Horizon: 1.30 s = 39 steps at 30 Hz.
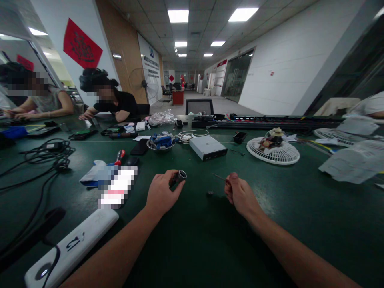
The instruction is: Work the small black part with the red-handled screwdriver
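Note:
My left hand (160,194) is closed around a short dark cylinder (181,175) with a bright metal ring at its open end, which faces up and right. In my right hand (241,195) a thin dark rod (219,177) is pinched, its tip pointing left toward the cylinder but apart from it; its other end is hidden in my fingers. On the green table (192,248), between my hands, lies a small dark piece (210,193), too small to name.
Beyond my hands sit a grey disc drive (208,147), a bowl (161,145) with blue things, and a white fan grille (273,154) with a motor. At left are a white power bank-like case (72,244), a blurred-out phone (118,187) and black cables (57,160). Two people sit opposite.

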Each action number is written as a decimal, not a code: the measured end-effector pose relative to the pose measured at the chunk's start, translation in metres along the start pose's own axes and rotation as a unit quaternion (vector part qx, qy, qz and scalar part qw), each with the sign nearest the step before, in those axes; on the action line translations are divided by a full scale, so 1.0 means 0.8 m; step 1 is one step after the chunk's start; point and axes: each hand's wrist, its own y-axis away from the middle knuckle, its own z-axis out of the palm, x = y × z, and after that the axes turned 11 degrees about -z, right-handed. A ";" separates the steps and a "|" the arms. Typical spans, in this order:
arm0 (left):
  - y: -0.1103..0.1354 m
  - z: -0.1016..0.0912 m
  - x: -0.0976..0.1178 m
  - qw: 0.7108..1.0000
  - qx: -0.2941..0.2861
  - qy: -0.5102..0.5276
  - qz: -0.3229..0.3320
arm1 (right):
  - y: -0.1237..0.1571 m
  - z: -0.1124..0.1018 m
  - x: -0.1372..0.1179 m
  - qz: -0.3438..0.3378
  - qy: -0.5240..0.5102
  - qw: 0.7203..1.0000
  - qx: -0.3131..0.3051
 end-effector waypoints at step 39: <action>0.009 -0.005 0.023 0.947 -0.187 -0.003 0.263 | 0.012 0.031 -0.034 0.009 -0.258 0.966 -0.013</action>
